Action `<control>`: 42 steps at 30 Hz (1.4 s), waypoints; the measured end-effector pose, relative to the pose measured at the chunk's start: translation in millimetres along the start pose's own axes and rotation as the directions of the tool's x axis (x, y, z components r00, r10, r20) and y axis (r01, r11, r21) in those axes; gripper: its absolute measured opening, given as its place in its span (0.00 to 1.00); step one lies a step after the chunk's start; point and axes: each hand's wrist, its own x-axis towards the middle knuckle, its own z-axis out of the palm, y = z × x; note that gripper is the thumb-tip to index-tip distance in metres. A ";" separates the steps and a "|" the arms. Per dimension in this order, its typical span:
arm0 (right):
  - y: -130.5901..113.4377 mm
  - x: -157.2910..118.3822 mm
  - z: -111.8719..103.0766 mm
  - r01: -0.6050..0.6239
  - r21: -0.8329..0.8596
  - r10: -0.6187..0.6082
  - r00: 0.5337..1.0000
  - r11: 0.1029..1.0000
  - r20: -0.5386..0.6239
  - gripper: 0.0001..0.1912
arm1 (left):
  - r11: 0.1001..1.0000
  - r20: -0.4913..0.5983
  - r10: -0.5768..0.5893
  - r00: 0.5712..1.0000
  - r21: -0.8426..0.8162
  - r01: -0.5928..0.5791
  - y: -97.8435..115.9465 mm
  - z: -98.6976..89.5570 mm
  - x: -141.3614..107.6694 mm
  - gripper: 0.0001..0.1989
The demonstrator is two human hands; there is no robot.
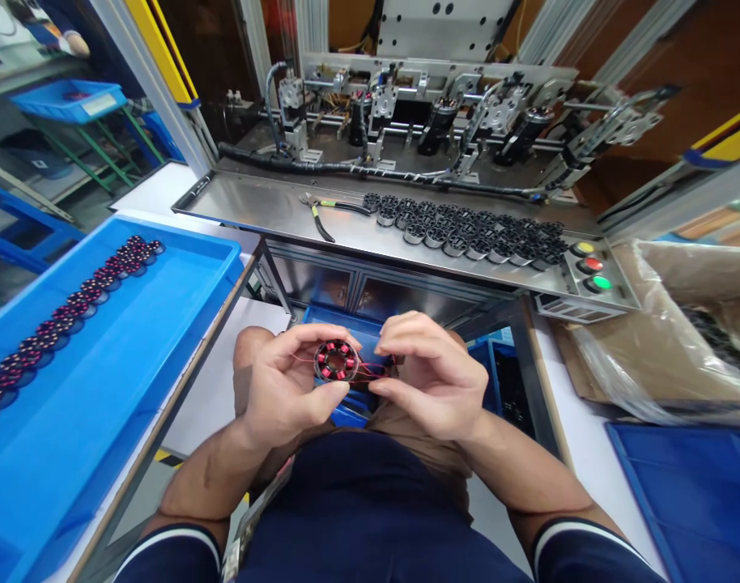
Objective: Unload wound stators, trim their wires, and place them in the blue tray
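Observation:
A round motor stator (337,361) with red coils and a dark ring faces up in my left hand (285,380), gripped between thumb and fingers. Thin red wires (365,370) stretch from its right side to my right hand (436,376), whose thumb and fingers are curled in around them. Something dark shows between those right fingers, mostly hidden, and I cannot make it out. Both hands are above my lap, with a blue bin (363,324) partly visible beneath them.
Rows of black stator cores (467,235) and pliers (321,212) lie on the metal ledge (242,198) before a machine. Colored buttons (592,265) are at its right. A blue tray (121,340) at left holds wound stators (66,320). A plastic-lined box (667,324) stands right.

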 end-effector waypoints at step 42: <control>-7.7 -1.0 18.0 0.049 -0.269 -0.088 0.987 0.962 -0.132 0.06 | 0.981 0.193 -0.169 0.967 -0.058 0.183 -2.4 -1.9 0.9 0.24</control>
